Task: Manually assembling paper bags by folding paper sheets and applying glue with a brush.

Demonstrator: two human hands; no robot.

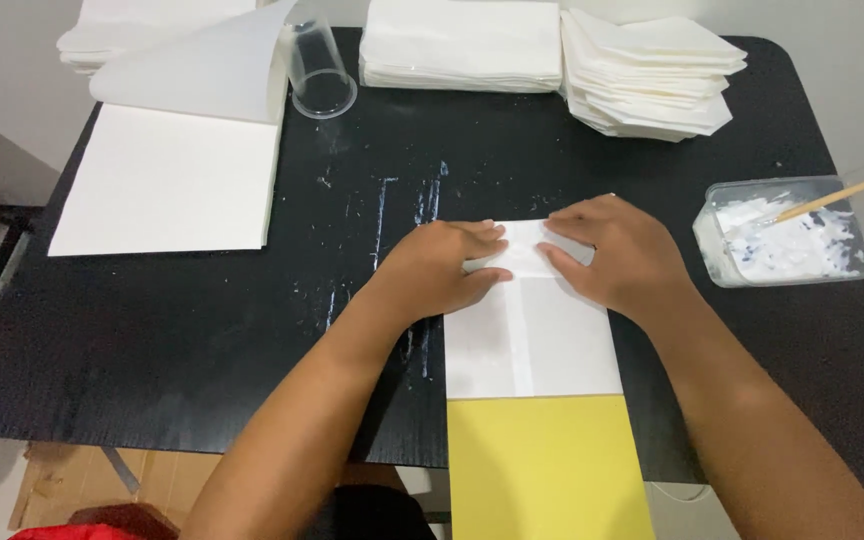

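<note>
We press both hands, left hand and right hand, flat with fingers spread on the folded white paper at centre frame on the black worktop. Its lower end overlaps a yellow sheet, and a glue tub sits at right.

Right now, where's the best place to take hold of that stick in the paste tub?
Probably the bare upper end of the wooden stick, coming from the right. It leans up and out over the rim of the clear tub, while its lower end sits in white paste.
</note>
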